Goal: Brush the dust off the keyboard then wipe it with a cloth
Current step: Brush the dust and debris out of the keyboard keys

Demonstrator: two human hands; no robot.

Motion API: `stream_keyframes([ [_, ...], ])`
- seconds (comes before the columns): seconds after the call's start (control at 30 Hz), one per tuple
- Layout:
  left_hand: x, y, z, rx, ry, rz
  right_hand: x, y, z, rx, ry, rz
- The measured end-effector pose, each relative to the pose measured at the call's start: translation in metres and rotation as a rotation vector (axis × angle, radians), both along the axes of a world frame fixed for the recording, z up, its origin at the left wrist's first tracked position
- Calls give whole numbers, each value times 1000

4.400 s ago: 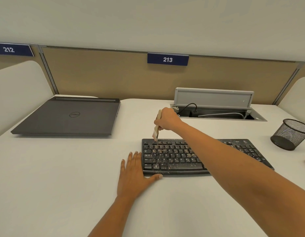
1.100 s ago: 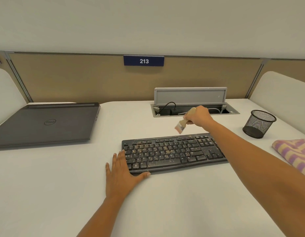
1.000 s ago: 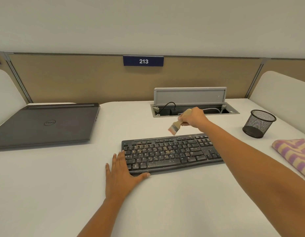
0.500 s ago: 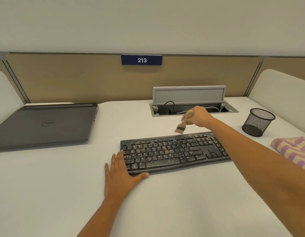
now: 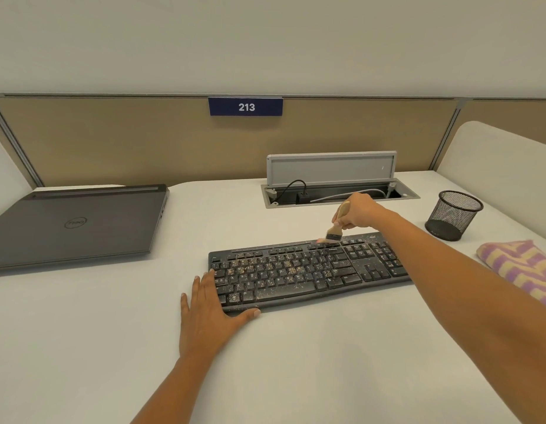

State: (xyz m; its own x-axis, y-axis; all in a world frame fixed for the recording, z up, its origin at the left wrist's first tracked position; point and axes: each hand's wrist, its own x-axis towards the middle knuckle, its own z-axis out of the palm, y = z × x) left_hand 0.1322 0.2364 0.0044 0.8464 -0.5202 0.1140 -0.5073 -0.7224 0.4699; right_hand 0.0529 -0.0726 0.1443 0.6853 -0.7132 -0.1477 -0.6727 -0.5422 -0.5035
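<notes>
Now the right hand (image 5: pixel 359 213) grips the brush (image 5: pixel 335 228) on the keyboard (image 5: pixel 296 273); left hand (image 5: pixel 209 304) rests flat beside it.

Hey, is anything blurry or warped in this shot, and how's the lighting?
Head view: the brush bristles smear with motion at the far edge of the keyboard; the rest looks sharp. Head view: the wide lens bows the partition rail. Head view: soft, even light, faint shadows under the laptop and keyboard, no harsh glare.
</notes>
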Motion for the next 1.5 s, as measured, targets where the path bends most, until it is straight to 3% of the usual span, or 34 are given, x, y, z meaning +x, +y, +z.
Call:
stream_keyframes([
  [0.27, 0, 1, 1, 10, -8, 2, -7, -6, 4, -122, 102, -89],
  [0.47, 1, 0, -3, -16, -17, 3, 2, -8, 6, -101, -160, -247],
  [0.57, 1, 0, -3, -17, -11, 2, 7, -11, -5, 5, -232, -306],
  [0.77, 1, 0, -3, -42, -13, 5, -9, -19, -17, 9, -143, -310],
  [1.07, 3, 0, -6, -48, -40, 1, -30, -37, -10, -239, -26, -334],
  [1.3, 1, 0, -5, -57, -42, 1, -21, -39, -17, -34, -173, -351],
  [1.5, 1, 0, -5, -62, -36, -1, -37, -40, -14, -130, -60, -373],
])
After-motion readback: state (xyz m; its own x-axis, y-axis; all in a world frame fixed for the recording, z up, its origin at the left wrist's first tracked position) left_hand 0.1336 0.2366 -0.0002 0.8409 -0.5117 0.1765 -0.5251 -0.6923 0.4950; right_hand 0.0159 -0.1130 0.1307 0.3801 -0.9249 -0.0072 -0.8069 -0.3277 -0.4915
